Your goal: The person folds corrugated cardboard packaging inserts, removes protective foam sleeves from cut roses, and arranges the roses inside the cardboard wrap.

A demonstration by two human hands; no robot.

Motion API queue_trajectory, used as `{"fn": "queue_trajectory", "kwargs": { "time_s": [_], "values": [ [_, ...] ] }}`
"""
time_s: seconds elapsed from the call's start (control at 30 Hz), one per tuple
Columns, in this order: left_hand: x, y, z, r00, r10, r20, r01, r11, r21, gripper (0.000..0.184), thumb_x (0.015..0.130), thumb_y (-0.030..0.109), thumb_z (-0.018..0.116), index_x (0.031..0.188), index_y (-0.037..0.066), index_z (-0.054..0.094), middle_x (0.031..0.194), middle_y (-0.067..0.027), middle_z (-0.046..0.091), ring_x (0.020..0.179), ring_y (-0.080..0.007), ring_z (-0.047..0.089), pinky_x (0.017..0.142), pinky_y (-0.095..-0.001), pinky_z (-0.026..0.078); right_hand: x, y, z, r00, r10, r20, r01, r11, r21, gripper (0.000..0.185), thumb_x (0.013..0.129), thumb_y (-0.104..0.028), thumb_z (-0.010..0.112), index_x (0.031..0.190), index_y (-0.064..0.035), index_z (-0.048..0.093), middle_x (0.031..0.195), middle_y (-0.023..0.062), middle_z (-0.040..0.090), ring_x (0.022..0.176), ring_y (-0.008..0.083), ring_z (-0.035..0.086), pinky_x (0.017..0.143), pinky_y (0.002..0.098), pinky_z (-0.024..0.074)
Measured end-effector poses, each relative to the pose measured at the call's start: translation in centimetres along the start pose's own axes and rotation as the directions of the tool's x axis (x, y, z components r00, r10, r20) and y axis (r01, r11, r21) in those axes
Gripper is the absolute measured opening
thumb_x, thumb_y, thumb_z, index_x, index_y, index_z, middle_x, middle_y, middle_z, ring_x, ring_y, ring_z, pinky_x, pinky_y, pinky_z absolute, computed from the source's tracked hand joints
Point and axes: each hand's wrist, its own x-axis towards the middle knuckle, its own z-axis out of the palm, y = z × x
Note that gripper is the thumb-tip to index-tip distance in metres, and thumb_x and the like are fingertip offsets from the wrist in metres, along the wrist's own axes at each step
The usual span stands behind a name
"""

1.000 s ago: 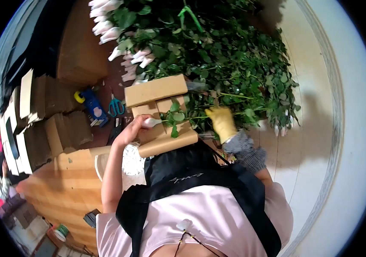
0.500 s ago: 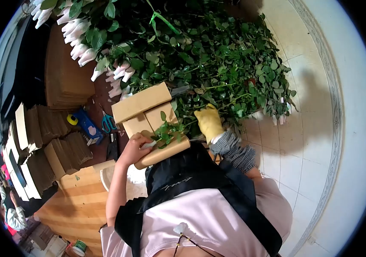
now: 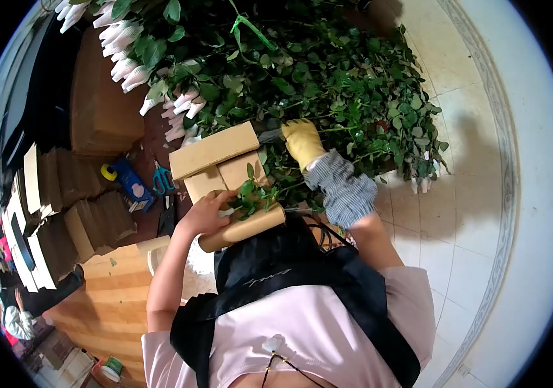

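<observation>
A rose stem point(image 3: 248, 199) with a white-sleeved bud lies over the cardboard wrap point(image 3: 242, 231), near the wrap's rolled front edge. My left hand point(image 3: 208, 213) is on the bud end, its fingers closed around the white sleeve. My right hand point(image 3: 302, 142), in a yellow glove and a grey checked oversleeve, is at the right end of the folded cardboard flap point(image 3: 215, 151), beside a dark strip point(image 3: 270, 136). Its fingertips are partly hidden, and what they hold cannot be made out. Beyond both hands lies a big pile of leafy rose stems point(image 3: 328, 84).
Teal scissors point(image 3: 162, 178), a blue box point(image 3: 133, 186) and a yellow tape point(image 3: 109, 172) lie left of the wrap. Stacks of cardboard point(image 3: 98, 223) stand farther left. A co-worker's sleeve point(image 3: 18, 322) shows at the far left edge. Tiled floor point(image 3: 422, 239) is at right.
My right hand has moved from the stems up and left to the flap's right end. My left hand has brought the rose down onto the wrap's front roll. The view has shifted.
</observation>
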Motion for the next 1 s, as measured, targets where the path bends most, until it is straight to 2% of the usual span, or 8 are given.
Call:
{"fn": "queue_trajectory", "kwargs": {
  "time_s": [0.03,0.07,0.43,0.57,0.6,0.7,0.9,1.0],
  "values": [
    [0.1,-0.3,0.0,1.0,-0.004,-0.004,0.003,1.0,-0.029,0.071,0.08,0.026,0.066,0.147,0.018,0.044,0.131,-0.0219,0.053,0.119,-0.0372,0.056,0.101,-0.0415,0.048,1.5,-0.4,-0.1,0.986,0.034,0.165,-0.043,0.998,0.056,0.021,0.085,-0.01,0.061,0.103,-0.0116,0.071,0.099,0.0085,0.072,0.098,0.0267,0.068,0.084,0.0382,0.0543],
    [0.2,-0.1,-0.5,1.0,-0.01,-0.026,0.009,0.999,-0.034,0.071,0.08,0.026,0.066,0.147,0.018,0.044,0.131,-0.0219,0.053,0.119,-0.0372,0.056,0.101,-0.0415,0.048,1.4,-0.2,1.0,0.976,0.037,-0.213,0.023,0.963,0.269,0.012,0.082,-0.01,0.064,0.092,-0.0108,0.071,0.086,0.008,0.071,0.087,0.029,0.068,0.077,0.0409,0.0543],
    [-1.6,-2.8,2.2,0.968,-0.026,-0.249,-0.047,0.958,-0.284,0.058,0.079,0.031,0.082,0.128,0.011,0.059,0.106,-0.0135,0.06,0.092,-0.0302,0.06,0.082,-0.0374,0.051,0.0,0.9,-13.2,0.932,0.259,-0.254,-0.001,0.701,0.713,0.043,0.083,0.009,0.057,0.122,-0.0051,0.066,0.109,0.0188,0.069,0.095,0.0307,0.069,0.081,0.0388,0.0548],
    [-2.0,-3.0,3.2,0.894,0.095,-0.439,-0.234,0.933,-0.275,0.033,0.079,0.026,0.082,0.101,0.005,0.07,0.1,-0.013,0.059,0.091,-0.0284,0.061,0.08,-0.0365,0.05,-1.0,0.9,-15.1,0.943,-0.012,-0.334,0.187,0.847,0.497,0.048,0.083,0.011,0.055,0.124,-0.009,0.066,0.107,0.0143,0.07,0.094,0.0248,0.068,0.08,0.0333,0.0533],
    [-2.0,-3.0,2.9,0.902,0.084,-0.424,-0.229,0.925,-0.305,0.033,0.079,0.026,0.082,0.101,0.005,0.07,0.1,-0.0132,0.06,0.092,-0.0294,0.061,0.08,-0.037,0.05,-1.6,0.3,-16.5,0.949,0.17,-0.266,0.008,0.829,0.559,0.048,0.083,0.011,0.055,0.124,-0.0108,0.067,0.108,0.0132,0.07,0.099,0.0229,0.067,0.087,0.0323,0.053],
    [-1.9,-3.1,3.2,0.899,0.069,-0.433,-0.24,0.904,-0.354,0.031,0.078,0.025,0.082,0.099,0.005,0.07,0.098,-0.0129,0.062,0.092,-0.0301,0.061,0.081,-0.0372,0.05,-2.5,2.4,-17.6,0.871,0.234,-0.432,0.193,0.645,0.739,0.037,0.09,0.007,0.052,0.122,-0.0039,0.065,0.114,0.0121,0.068,0.104,0.022,0.065,0.094,0.0339,0.0514],
    [-1.7,-3.7,3.7,0.892,0.072,-0.447,-0.288,0.851,-0.438,0.029,0.078,0.022,0.082,0.098,0.004,0.072,0.092,-0.0113,0.062,0.088,-0.0273,0.06,0.08,-0.0361,0.049,-5.5,0.3,-17.6,0.968,0.097,-0.23,0.124,0.611,0.782,0.031,0.091,0.003,0.056,0.119,-0.0049,0.067,0.11,0.0119,0.069,0.097,0.0239,0.067,0.089,0.0351,0.0544],
    [-2.1,-3.4,3.8,0.872,0.072,-0.485,-0.274,0.892,-0.36,0.026,0.083,0.024,0.077,0.099,0.004,0.073,0.097,-0.0143,0.063,0.093,-0.029,0.063,0.082,-0.0365,0.05,-6.3,-1.3,-12.3,0.993,-0.11,-0.043,0.118,0.921,0.372,0.03,0.086,0.002,0.063,0.114,-0.0069,0.069,0.098,0.0096,0.073,0.085,0.026,0.07,0.079,0.0374,0.0582]
  ]
}}
